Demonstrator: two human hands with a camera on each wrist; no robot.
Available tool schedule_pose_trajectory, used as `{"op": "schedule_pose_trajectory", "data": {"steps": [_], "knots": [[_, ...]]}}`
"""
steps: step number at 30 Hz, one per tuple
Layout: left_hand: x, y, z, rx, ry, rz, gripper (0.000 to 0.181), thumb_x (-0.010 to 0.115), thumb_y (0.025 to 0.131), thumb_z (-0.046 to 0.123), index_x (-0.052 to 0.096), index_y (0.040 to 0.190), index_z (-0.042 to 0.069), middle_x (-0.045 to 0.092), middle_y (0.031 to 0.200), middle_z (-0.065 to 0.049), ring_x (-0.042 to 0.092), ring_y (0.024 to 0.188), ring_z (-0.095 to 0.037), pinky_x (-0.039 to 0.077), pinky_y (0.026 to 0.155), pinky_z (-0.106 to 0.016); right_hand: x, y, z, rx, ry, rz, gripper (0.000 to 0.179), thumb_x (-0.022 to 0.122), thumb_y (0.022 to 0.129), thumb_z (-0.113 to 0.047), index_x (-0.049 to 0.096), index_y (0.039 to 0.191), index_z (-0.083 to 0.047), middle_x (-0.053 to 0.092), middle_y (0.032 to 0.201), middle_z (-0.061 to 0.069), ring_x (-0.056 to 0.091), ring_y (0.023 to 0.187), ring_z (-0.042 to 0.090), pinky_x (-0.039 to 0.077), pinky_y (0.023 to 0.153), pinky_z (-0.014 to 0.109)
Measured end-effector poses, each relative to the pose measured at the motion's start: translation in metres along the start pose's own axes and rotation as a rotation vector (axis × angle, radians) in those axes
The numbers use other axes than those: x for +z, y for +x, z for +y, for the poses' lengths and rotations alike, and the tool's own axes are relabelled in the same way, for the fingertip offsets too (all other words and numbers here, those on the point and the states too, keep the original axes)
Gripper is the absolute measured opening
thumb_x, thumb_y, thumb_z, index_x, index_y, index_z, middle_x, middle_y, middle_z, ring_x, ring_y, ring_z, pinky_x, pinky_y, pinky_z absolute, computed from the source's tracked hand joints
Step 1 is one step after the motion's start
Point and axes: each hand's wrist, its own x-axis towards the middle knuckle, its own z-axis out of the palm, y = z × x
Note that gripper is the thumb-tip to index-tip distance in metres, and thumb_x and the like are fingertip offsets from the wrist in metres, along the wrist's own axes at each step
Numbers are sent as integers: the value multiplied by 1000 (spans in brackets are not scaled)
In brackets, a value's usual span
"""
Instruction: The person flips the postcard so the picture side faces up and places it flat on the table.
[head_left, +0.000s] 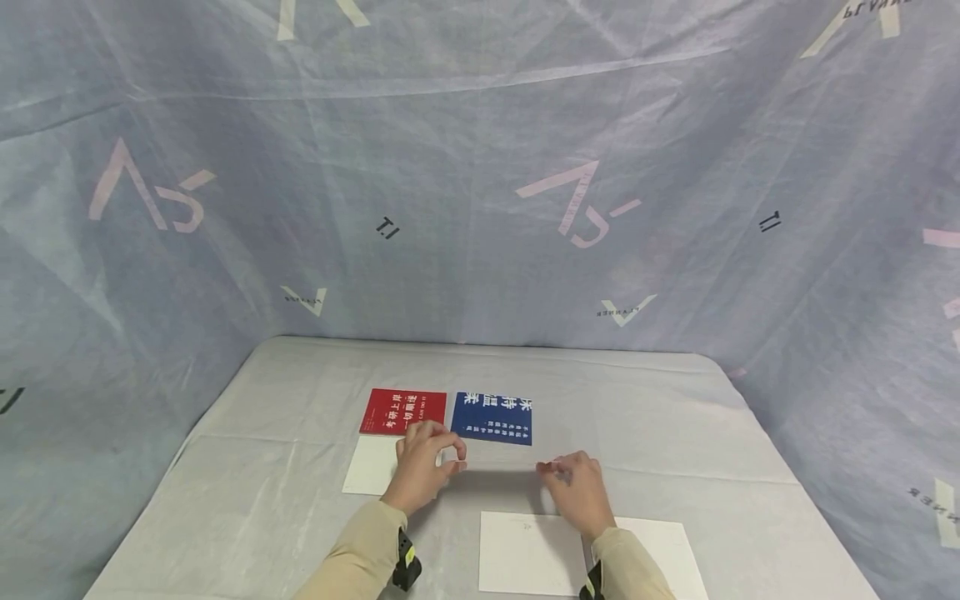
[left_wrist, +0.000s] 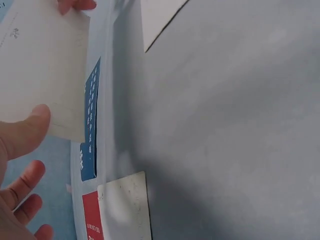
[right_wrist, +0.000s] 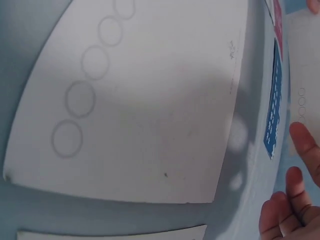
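Note:
A postcard (left_wrist: 50,60) is held up off the table, its white back showing in the left wrist view. My left hand (head_left: 424,471) pinches one end, the thumb (left_wrist: 35,127) lying on the white face. At the opposite end, my right hand (head_left: 583,496) pinches it too; the right wrist view shows printed circles on this card (right_wrist: 305,65). From the head it appears nearly edge-on. Behind it lie a red card (head_left: 381,410) and a blue card (head_left: 487,423), both with white lettering. A white-backed card (head_left: 367,468) lies beside my left hand.
Two more white-backed cards lie near the front, one (head_left: 528,554) in the middle and another (head_left: 663,550) partly under my right forearm. A pale cloth covers the table (head_left: 247,492). Grey-blue patterned fabric (head_left: 465,167) hangs behind and at both sides.

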Motion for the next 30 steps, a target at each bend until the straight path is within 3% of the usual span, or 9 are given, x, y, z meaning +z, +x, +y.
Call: {"op": "schedule_pose_trajectory", "data": {"steps": [3, 7, 11, 15, 23, 30], "knots": [[0, 0, 0, 12, -7, 18, 28, 85, 80, 11, 63, 79, 28, 58, 112, -5, 44, 118, -31, 30, 93, -52, -1, 1, 0, 15, 57, -2, 22, 58, 97, -15, 78, 92, -7, 61, 104, 9, 52, 105, 30, 42, 94, 51], [-1, 0, 0, 27, -6, 34, 31, 82, 80, 2, 64, 81, 27, 59, 113, -5, 43, 121, -32, 30, 95, -54, -4, 2, 0, 51, 116, 1, 38, 40, 103, -13, 76, 96, -4, 62, 107, 11, 52, 106, 31, 42, 93, 49], [-2, 0, 0, 47, -2, 42, 35, 78, 78, -6, 65, 82, 26, 59, 113, -5, 41, 125, -34, 29, 98, -57, -6, 3, -3, 119, 161, 1, 49, 36, 109, -28, 71, 108, 7, 62, 110, 16, 56, 106, 33, 44, 94, 53], [-2, 1, -1, 68, 3, 58, 36, 78, 78, -7, 64, 81, 26, 59, 113, -4, 41, 126, -36, 28, 100, -58, -6, 4, -6, 173, 204, -10, 58, 45, 107, -44, 70, 109, 8, 63, 110, 16, 59, 105, 33, 43, 95, 55], [0, -1, -3, 34, 18, 84, 40, 79, 77, -7, 60, 81, 28, 58, 118, -7, 41, 125, -35, 30, 96, -56, -6, 4, -7, 160, 261, -30, 28, 63, 96, -24, 76, 95, 1, 60, 110, 9, 55, 110, 31, 40, 97, 55], [4, -2, -1, -33, 30, 66, 27, 77, 82, 0, 60, 93, 17, 50, 133, -18, 35, 131, -41, 29, 98, -57, -6, 5, -6, 155, 261, 10, 25, 62, 97, -20, 76, 93, 1, 62, 112, 11, 55, 113, 33, 41, 99, 56]]}}
